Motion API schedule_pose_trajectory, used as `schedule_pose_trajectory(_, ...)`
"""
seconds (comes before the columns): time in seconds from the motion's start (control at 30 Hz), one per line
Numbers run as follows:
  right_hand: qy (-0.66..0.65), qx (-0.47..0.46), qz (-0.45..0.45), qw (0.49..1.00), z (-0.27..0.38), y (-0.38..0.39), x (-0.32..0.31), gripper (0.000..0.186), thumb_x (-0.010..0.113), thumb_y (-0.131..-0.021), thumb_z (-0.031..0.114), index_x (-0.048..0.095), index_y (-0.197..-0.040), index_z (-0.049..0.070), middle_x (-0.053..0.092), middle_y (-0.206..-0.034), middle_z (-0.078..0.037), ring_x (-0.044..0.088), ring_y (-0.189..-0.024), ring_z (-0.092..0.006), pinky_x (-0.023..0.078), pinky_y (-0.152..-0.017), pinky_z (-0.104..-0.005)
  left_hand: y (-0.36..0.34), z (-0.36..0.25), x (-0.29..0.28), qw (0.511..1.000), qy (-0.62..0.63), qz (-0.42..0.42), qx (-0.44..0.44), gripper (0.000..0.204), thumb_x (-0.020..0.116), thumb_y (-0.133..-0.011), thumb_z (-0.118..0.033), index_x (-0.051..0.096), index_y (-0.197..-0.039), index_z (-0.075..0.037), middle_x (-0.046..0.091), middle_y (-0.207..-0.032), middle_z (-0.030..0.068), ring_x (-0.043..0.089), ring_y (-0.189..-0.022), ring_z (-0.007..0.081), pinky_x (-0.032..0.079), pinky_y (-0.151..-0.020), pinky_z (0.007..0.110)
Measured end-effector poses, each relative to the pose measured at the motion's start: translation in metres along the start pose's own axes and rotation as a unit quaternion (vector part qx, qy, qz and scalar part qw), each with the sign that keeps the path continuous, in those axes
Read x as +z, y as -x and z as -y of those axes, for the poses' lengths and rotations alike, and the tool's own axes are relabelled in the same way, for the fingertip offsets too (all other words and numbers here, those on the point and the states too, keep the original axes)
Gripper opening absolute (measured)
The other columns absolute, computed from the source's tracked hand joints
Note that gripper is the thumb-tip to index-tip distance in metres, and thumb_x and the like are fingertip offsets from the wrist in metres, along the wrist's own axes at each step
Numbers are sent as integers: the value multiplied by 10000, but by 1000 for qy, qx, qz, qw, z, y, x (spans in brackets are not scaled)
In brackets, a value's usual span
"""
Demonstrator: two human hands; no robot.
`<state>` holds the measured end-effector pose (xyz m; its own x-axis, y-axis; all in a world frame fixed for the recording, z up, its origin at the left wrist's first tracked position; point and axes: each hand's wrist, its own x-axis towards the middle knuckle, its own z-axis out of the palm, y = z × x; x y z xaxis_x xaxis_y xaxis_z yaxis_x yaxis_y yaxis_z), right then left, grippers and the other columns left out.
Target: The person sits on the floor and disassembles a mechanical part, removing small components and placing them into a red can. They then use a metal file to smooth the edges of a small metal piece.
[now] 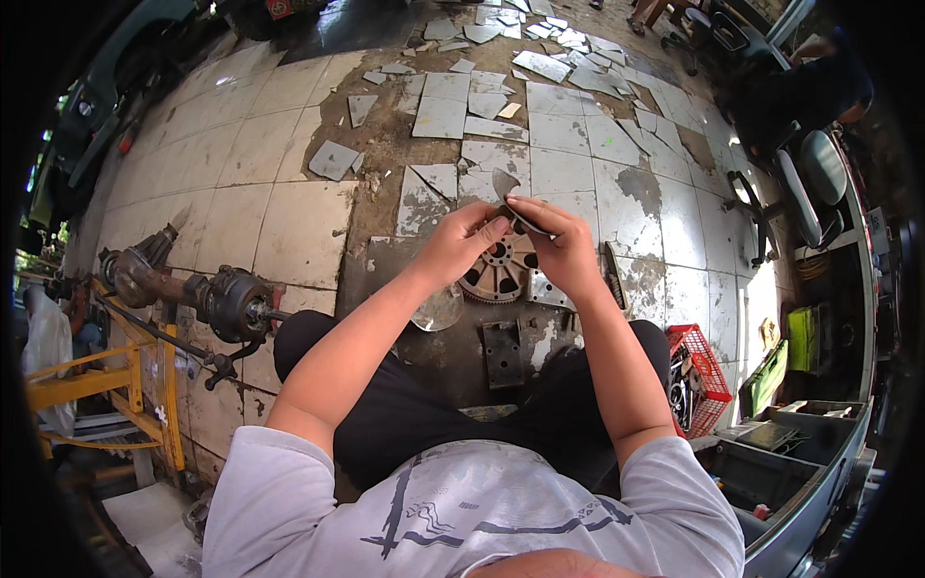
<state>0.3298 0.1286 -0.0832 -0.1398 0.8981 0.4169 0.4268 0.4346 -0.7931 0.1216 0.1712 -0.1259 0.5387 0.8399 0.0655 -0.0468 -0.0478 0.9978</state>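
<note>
My left hand (pixel 464 241) pinches one side of a thin, curved dark piece (pixel 504 183), its fingers bent and pressed against the thumb. From the other side my right hand (pixel 561 243) grips the same piece, fingers laid over it. One end of it fans out beyond my fingertips; whether it is sheet metal or abrasive paper I cannot make out. Beneath my hands, on the floor, lies a toothed metal wheel (pixel 493 279) with holes round its hub. Touching or close to it are a pale metal plate with holes (pixel 549 289), a round shiny disc (pixel 438 308) and a dark rectangular block (pixel 502 354).
To the left, a rusty axle assembly (pixel 145 279) rests by a yellow metal stand (pixel 135 376). A red plastic basket (pixel 706 376) of tools stands right of my knee, beside a grey open tool chest (pixel 780 462). Broken tiles (pixel 544 65) litter the far floor; chairs (pixel 805 193) stand far right.
</note>
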Motion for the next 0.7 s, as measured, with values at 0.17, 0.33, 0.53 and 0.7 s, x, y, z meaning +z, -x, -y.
schedule_pose_trajectory(0.17,3,-15,-42,999,-3,0,-1,437,662,-896,-136,750,-1289,34,760,-1284,-170,747,-1173,-339,599,-968,-382,-4,-2,3,1000,0,-13,-6,415,688,-1076,-391,652,-1247,-15,699,-1031,16,627,-857,95,524,-799,289)
schedule_pose_trajectory(0.33,6,3,-19,1000,-4,0,0,445,657,-912,-153,740,-1311,24,757,-1304,-171,739,-1203,-300,576,-1007,-369,-4,1,3,998,54,-20,-1,417,744,-1046,-335,583,-1271,-24,693,-1034,23,635,-855,86,533,-792,279)
schedule_pose_trajectory(0.53,-4,23,-1,1000,0,-1,-2,446,663,-915,-145,741,-1316,33,754,-1315,-161,732,-1219,-301,573,-1013,-363,-3,2,1,999,12,-31,29,302,700,-1074,-244,597,-1269,-38,682,-1020,19,637,-861,98,529,-816,293)
schedule_pose_trajectory(0.7,-1,-27,-22,999,-1,-1,-2,447,656,-902,-134,743,-1306,36,750,-1311,-168,741,-1184,-343,604,-957,-396,-2,2,-3,998,-60,-24,15,250,698,-1065,-175,617,-1258,-38,675,-970,9,625,-873,94,515,-811,293)
